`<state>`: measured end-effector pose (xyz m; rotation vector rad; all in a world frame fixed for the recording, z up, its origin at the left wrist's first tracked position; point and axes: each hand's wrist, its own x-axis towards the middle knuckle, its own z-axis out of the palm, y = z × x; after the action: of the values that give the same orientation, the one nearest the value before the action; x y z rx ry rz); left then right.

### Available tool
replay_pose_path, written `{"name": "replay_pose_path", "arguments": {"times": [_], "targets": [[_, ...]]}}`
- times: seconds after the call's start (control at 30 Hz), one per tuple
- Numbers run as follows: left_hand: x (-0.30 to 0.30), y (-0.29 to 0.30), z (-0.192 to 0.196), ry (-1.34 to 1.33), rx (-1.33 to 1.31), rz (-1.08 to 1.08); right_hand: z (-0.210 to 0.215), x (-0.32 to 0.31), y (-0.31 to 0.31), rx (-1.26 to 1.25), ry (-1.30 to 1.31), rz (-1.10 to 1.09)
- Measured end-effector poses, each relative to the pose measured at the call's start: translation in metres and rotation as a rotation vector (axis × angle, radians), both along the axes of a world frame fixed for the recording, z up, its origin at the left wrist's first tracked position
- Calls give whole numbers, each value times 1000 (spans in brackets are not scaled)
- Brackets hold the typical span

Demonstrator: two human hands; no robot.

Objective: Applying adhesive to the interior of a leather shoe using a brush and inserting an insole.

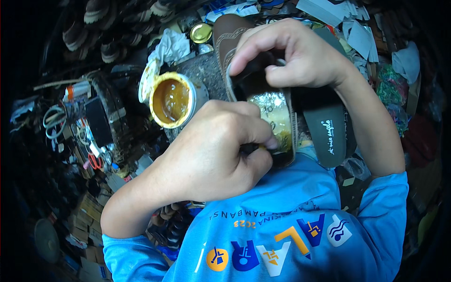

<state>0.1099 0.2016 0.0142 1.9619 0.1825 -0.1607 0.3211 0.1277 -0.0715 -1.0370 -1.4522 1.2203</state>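
A brown leather shoe [231, 29] with stitching across its toe lies in front of me, toe pointing away. Its inner sole [271, 105] looks wet, with a shiny yellowish coat. My right hand [293, 54] curls over the shoe's opening, index fingertip against its left rim. Low over the heel end, my left hand [221, 150] is closed, fingertips reaching into the shoe; whatever it pinches is hidden. Left of the shoe stands an open can [191, 96] of thick amber paste, smeared round its rim. A dark insole [331, 141] with white lettering lies right of the shoe.
Beyond the can are a round gold lid [201, 33] and a crumpled white cloth [171, 45]. Shoes [75, 33] crowd the far left. A dark phone-like slab [98, 121] and cables lie at left; paper scraps [361, 40] and plastic bags [393, 84] at right.
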Motion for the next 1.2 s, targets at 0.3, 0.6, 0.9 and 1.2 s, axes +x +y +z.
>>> {"name": "replay_pose_path", "arguments": {"times": [0.3, 0.6, 0.9, 1.2], "targets": [[34, 4, 17, 141, 131, -259, -5, 1, 0, 57, -17, -14], [32, -5, 15, -57, 711, -256, -7, 0, 0, 72, 37, -27], [-3, -46, 4, -82, 613, -45, -1, 3, -6, 151, -117, -133], [-27, -68, 28, -10, 714, 114, 4, 6, -4, 6, -70, -76]]}}
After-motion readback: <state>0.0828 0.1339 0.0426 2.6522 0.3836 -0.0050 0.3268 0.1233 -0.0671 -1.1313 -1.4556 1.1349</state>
